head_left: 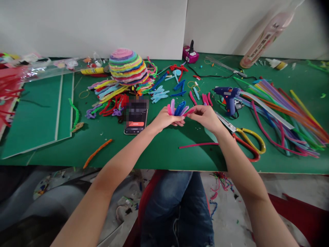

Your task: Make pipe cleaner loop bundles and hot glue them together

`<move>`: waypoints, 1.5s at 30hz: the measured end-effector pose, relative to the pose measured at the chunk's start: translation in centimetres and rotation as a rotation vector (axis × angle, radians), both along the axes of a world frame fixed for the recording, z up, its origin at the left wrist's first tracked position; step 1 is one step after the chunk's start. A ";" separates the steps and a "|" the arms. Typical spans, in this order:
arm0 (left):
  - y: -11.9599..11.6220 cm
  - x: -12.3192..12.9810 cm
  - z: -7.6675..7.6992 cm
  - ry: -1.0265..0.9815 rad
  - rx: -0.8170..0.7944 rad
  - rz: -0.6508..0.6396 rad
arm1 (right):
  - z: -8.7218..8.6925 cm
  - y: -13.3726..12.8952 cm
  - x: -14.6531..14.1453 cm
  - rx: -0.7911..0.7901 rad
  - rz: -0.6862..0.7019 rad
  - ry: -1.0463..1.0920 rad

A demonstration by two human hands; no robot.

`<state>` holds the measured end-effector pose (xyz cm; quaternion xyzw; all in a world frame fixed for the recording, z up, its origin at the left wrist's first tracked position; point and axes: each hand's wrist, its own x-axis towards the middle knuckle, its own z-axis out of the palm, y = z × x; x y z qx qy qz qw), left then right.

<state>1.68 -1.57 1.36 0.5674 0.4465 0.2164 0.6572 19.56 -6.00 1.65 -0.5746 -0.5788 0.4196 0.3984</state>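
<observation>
One bundle of pipe cleaners, head view: over the table, pinched in our left hand, seemingly to keep it fanned. One pink piece: pinched in our right hand, beside it. Scissors, glue gun: right side, we judge for easy reach.

The left hand and right hand were bare, tapering back into slender, uncovered forearms. Below the hands, the person wore blue denim jeans, faded paler over the thigh, a thin, pale cord lying down their front.
</observation>
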 end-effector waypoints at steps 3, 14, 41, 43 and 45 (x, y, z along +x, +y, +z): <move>-0.2 0.0 0.2 0.005 -0.021 0.007 | -0.2 0.0 -0.2 0.016 -0.007 0.010; -0.3 0.2 0.1 0.000 -0.011 0.045 | -1.3 0.2 -1.1 0.172 0.004 -0.012; -0.2 0.2 0.0 -0.038 0.041 0.047 | -1.8 0.0 -2.6 0.187 -0.124 0.198; -0.2 0.2 0.0 -0.034 0.036 0.050 | -1.9 0.0 -2.6 0.184 -0.124 0.183; -0.3 0.3 -0.1 -0.027 0.036 0.052 | -1.9 0.0 -2.6 0.180 -0.128 0.165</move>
